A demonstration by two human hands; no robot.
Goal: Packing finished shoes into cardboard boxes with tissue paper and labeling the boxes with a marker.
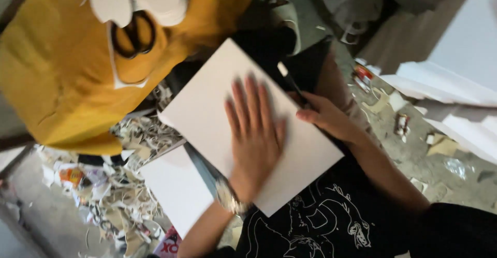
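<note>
Head view: your left hand (254, 134) lies spread flat on the white sheet (217, 108); your right hand (323, 115) pinches a thin tool (291, 82) at its edge; a slip could gouge the sheet or nick your fingers.

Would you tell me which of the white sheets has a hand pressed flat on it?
It is the white sheet in the middle, on the lap: the left hand lies flat on it. The second sheet beneath it and the white stack at right are untouched.

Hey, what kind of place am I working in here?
Probably a craft or paper-cutting workshop, worked on the floor. Your left hand presses a white sheet, paper scraps litter the concrete floor, and white boards are stacked nearby.
</note>
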